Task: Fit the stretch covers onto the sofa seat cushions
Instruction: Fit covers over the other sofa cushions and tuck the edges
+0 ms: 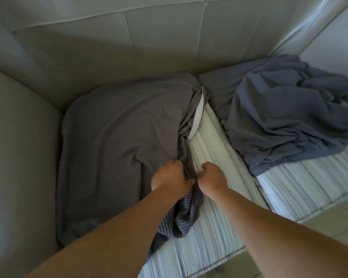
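Observation:
A grey ribbed stretch cover point(117, 137) is drawn over the left part of the left seat cushion point(209, 233), whose white striped fabric shows bare along its right side. The cover's bunched edge runs down the cushion's middle. My left hand point(171, 178) grips that bunched edge from the left. My right hand point(212, 176) is closed on the same edge from the right. A white label point(198, 115) sticks out of the cover near the back. A second grey-blue cover point(285, 115) lies crumpled on the right seat cushion point(301, 183).
The pale leather sofa back point(109, 47) rises behind the cushions. The left armrest point(18, 157) walls in the left side. A second sofa section point(329, 47) meets at the right corner. Tiled floor point(319, 227) shows at the lower right.

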Available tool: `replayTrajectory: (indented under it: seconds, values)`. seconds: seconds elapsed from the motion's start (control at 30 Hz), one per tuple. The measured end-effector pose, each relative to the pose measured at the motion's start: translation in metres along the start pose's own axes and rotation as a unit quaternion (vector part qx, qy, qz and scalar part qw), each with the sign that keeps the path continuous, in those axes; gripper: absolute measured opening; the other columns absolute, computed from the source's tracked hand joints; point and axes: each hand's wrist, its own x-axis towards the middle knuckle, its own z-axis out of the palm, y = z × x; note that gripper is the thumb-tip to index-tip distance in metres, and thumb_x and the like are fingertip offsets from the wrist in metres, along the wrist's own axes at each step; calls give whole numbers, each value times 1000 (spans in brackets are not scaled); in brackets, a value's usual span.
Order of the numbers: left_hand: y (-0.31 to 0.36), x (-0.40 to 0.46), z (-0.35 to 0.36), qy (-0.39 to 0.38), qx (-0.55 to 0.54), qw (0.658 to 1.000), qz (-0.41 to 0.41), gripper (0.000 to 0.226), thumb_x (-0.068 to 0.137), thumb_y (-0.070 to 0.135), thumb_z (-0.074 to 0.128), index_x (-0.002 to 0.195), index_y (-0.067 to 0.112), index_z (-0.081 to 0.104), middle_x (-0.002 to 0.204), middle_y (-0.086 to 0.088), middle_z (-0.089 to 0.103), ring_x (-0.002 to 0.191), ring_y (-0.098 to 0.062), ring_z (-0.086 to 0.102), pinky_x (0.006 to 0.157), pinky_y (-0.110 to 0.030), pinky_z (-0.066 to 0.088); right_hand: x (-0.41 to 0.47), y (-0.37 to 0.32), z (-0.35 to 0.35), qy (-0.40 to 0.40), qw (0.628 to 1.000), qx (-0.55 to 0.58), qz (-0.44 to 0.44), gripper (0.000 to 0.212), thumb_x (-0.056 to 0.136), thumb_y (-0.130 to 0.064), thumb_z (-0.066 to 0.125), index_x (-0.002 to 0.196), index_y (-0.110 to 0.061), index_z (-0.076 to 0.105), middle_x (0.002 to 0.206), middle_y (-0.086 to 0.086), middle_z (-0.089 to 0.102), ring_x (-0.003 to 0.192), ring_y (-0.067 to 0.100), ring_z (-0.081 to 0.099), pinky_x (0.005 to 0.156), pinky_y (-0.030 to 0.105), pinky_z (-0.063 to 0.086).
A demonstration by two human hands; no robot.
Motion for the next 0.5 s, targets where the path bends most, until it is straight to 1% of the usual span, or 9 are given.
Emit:
replayTrajectory:
  seconds: [0.07, 0.13, 0.17, 0.23, 0.27, 0.33, 0.4, 0.47, 0.5]
  values:
    - [7, 8, 6, 8, 10, 999, -36, 63, 80, 66, 61, 119, 17, 52, 117, -5, 52, 109, -26, 54, 81, -38, 51, 12, 2, -1, -1, 999, 31, -10, 32, 96, -13, 43, 124, -2, 54, 127, 15, 55, 114, 27, 54, 79, 20, 34]
    - [11, 12, 11, 15, 13, 997, -74, 65, 78, 66, 62, 119, 17, 53, 117, -5, 53, 109, -27, 54, 80, -38, 51, 20, 1, -2, -6, 998, 60, -24, 33, 96, -12, 44, 125, -1, 55, 129, 17, 55, 115, 28, 54, 81, 19, 34]
    - [14, 13, 12, 21, 18, 996, -88, 60, 79, 61, 63, 118, 16, 54, 118, -5, 54, 110, -27, 54, 80, -38, 50, 23, 1, -2, -14, 996, 78, -28, 35, 96, -12, 45, 129, -1, 53, 132, 17, 54, 118, 28, 53, 85, 21, 36]
    - [22, 15, 15, 36, 31, 994, -100, 39, 85, 43, 63, 112, 15, 57, 116, -7, 57, 108, -29, 56, 79, -37, 50, 27, 2, -3, -41, 993, 111, -20, 38, 96, -14, 48, 133, -4, 50, 135, 15, 52, 120, 28, 53, 95, 27, 41]
    - [25, 16, 16, 43, 32, 993, -103, 29, 87, 36, 62, 108, 15, 59, 113, -8, 60, 105, -29, 58, 78, -37, 51, 27, 3, -5, -50, 991, 126, -13, 39, 96, -16, 49, 134, -6, 49, 135, 14, 52, 119, 28, 53, 96, 30, 42]
    - [34, 14, 15, 50, 19, 992, -110, 20, 88, 32, 59, 98, 16, 65, 103, -7, 63, 96, -28, 61, 73, -35, 53, 31, 6, -10, -52, 988, 148, -9, 39, 96, -17, 51, 134, -7, 50, 136, 12, 52, 120, 27, 53, 99, 31, 42]
    - [43, 14, 15, 55, -11, 995, -88, 24, 85, 37, 57, 90, 17, 69, 96, -6, 62, 91, -26, 61, 70, -34, 53, 35, 7, -17, -43, 987, 152, -9, 36, 97, -19, 49, 130, -6, 53, 132, 13, 55, 117, 26, 54, 94, 29, 41]
    - [52, 12, 15, 39, -65, 995, -57, 26, 81, 42, 59, 82, 19, 70, 94, -5, 59, 91, -25, 58, 71, -35, 52, 39, 9, -23, -43, 983, 177, -1, 30, 98, -24, 47, 118, -5, 60, 120, 15, 61, 100, 26, 57, 83, 28, 44]
    - [56, 10, 15, 17, -105, 993, -46, 23, 79, 41, 61, 76, 19, 68, 93, -6, 58, 90, -24, 58, 72, -35, 52, 40, 10, -24, -51, 977, 208, 13, 30, 98, -28, 47, 112, -5, 61, 113, 16, 63, 95, 26, 58, 82, 31, 47]
